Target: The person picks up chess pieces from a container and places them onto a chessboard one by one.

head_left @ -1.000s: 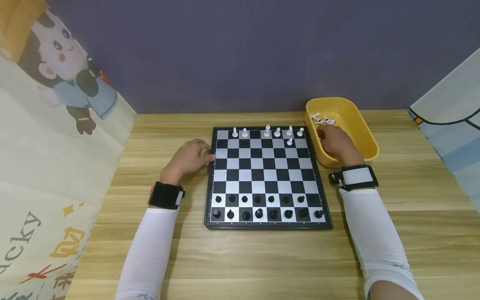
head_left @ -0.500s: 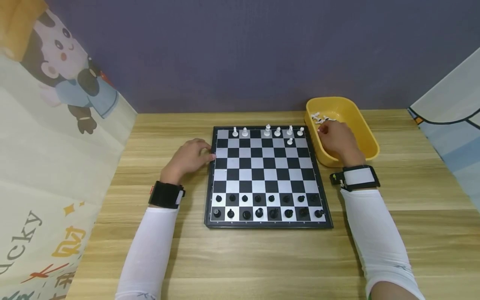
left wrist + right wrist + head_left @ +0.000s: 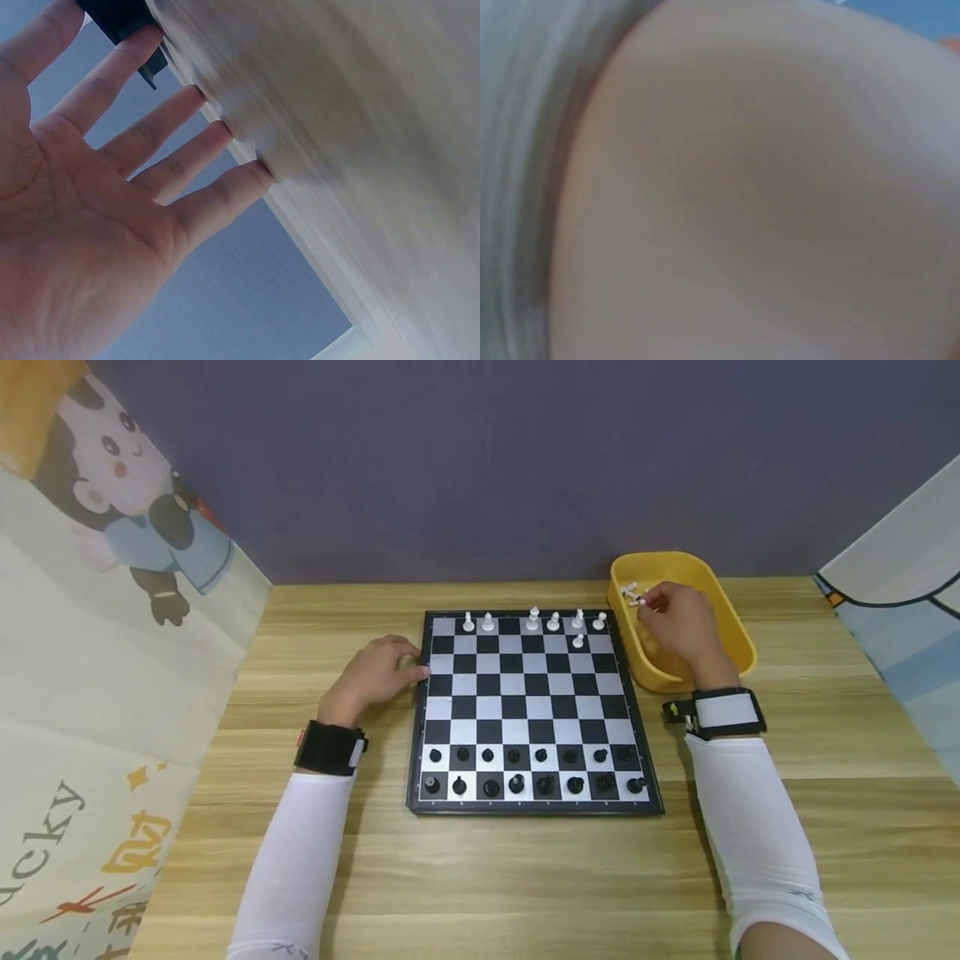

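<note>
A black-and-white chessboard (image 3: pixel 522 707) lies flat on the table. My left hand (image 3: pixel 378 672) rests at its left edge, and the left wrist view shows the fingers (image 3: pixel 150 139) extended, their tips at the tabletop. Over the yellow basket (image 3: pixel 731 618), my right hand (image 3: pixel 682 622) pinches a small white chess piece (image 3: pixel 642 602), mostly hidden by the fingertips. More white chess pieces (image 3: pixel 628 588) lie in the basket's far left corner. Several white pieces (image 3: pixel 553 622) stand along the board's far row, with a white pawn (image 3: pixel 577 642) in front of them.
Two rows of black chess pieces (image 3: pixel 516 783) stand on the near side of the board. The basket sits close to the board's right edge. A dark wall (image 3: pixel 450 477) rises behind the wooden table (image 3: pixel 480 885). A blurred pale surface (image 3: pixel 757 195) fills the right wrist view.
My right hand has risen from low in the basket and moved toward its far side, the white piece between its fingertips. The left hand and the board have stayed put.
</note>
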{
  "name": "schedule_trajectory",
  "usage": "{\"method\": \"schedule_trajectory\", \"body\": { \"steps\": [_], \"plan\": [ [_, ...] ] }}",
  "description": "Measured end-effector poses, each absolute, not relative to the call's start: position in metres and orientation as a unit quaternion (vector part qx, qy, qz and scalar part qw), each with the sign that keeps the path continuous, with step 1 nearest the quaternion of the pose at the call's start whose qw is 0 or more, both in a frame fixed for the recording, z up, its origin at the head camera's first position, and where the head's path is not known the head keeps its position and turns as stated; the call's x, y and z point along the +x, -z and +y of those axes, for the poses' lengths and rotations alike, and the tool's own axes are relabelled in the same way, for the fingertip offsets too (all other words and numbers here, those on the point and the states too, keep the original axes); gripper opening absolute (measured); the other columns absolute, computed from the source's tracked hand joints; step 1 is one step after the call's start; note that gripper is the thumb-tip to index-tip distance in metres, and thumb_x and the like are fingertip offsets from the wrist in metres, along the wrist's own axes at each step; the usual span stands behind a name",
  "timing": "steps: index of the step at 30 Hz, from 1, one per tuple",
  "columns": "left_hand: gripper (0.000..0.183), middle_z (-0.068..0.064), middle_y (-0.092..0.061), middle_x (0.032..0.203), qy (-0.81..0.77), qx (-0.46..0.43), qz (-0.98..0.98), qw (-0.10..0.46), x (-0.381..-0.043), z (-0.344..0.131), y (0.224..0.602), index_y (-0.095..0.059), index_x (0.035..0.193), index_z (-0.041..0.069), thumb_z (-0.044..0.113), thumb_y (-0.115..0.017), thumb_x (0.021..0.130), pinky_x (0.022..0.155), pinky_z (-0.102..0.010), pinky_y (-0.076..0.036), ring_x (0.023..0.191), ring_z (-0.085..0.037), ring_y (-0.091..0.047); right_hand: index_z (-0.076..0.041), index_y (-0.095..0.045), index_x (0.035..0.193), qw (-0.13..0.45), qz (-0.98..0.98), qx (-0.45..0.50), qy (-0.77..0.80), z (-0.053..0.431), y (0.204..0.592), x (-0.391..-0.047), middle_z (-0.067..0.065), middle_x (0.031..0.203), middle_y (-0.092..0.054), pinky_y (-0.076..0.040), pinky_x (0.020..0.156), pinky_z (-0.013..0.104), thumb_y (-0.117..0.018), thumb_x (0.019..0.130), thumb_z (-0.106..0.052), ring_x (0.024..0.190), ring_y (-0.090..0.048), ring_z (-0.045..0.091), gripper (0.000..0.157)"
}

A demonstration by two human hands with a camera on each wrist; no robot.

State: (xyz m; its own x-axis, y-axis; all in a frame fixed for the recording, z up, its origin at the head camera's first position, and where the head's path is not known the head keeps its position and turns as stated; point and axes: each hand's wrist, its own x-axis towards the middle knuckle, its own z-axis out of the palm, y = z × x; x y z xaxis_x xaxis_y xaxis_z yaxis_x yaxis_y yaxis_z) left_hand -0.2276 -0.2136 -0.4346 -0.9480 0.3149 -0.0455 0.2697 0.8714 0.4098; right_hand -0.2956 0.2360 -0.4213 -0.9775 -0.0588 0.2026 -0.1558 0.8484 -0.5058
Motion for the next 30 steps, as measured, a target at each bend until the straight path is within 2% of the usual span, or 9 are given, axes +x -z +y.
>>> {"method": "schedule_trajectory", "body": {
  "steps": [8, 13, 16, 24, 30],
  "plan": [
    [0.049, -0.013, -0.044, 0.135, -0.204, 0.154, 0.965, 0.055, -0.228, -0.214, 0.433, -0.056, 0.12, 0.011, 0.047, -0.054, 0.087, 0.103, -0.047, -0.023, 0.126, -0.032, -0.035, -0.006, -0.06, 0.099, 0.167, -0.929, 0.055, -0.325, 0.232, 0.408, -0.29, 0.007, 0.092, -0.055, -0.038, 0.068, 0.032, -0.051, 0.088, -0.033, 0.083, -0.048, 0.021, 0.031],
    [0.048, -0.013, -0.044, 0.135, -0.205, 0.149, 0.966, 0.058, -0.228, -0.213, 0.433, -0.056, 0.12, 0.012, 0.047, -0.054, 0.087, 0.103, -0.046, -0.022, 0.127, -0.032, -0.035, -0.006, -0.061, 0.1, 0.2, -0.913, 0.053, -0.352, 0.229, 0.401, -0.285, 0.005, 0.085, -0.056, -0.04, 0.06, 0.027, -0.052, 0.087, -0.04, 0.074, -0.049, 0.017, 0.037],
    [0.047, -0.012, -0.044, 0.135, -0.205, 0.147, 0.966, 0.057, -0.227, -0.213, 0.434, -0.056, 0.119, 0.012, 0.046, -0.054, 0.087, 0.103, -0.046, -0.022, 0.127, -0.031, -0.035, -0.007, -0.061, 0.097, 0.216, -0.906, 0.065, -0.359, 0.227, 0.398, -0.284, 0.003, 0.081, -0.058, -0.041, 0.055, 0.026, -0.054, 0.086, -0.039, 0.068, -0.052, 0.016, 0.035],
    [0.047, -0.011, -0.043, 0.136, -0.205, 0.144, 0.967, 0.057, -0.228, -0.214, 0.437, -0.057, 0.119, 0.014, 0.048, -0.054, 0.087, 0.103, -0.047, -0.022, 0.127, -0.031, -0.034, -0.014, -0.058, 0.094, 0.191, -0.914, 0.083, -0.349, 0.218, 0.393, -0.279, -0.002, 0.078, -0.058, -0.041, 0.052, 0.029, -0.051, 0.086, -0.033, 0.064, -0.054, 0.014, 0.022],
    [0.047, -0.011, -0.044, 0.135, -0.205, 0.144, 0.967, 0.054, -0.228, -0.214, 0.437, -0.057, 0.119, 0.014, 0.048, -0.054, 0.087, 0.103, -0.046, -0.023, 0.127, -0.03, -0.035, -0.015, -0.059, 0.094, 0.172, -0.927, 0.106, -0.316, 0.212, 0.392, -0.277, -0.002, 0.082, -0.057, -0.041, 0.058, 0.031, -0.052, 0.087, -0.041, 0.069, -0.051, 0.017, 0.028]
  ]
}}
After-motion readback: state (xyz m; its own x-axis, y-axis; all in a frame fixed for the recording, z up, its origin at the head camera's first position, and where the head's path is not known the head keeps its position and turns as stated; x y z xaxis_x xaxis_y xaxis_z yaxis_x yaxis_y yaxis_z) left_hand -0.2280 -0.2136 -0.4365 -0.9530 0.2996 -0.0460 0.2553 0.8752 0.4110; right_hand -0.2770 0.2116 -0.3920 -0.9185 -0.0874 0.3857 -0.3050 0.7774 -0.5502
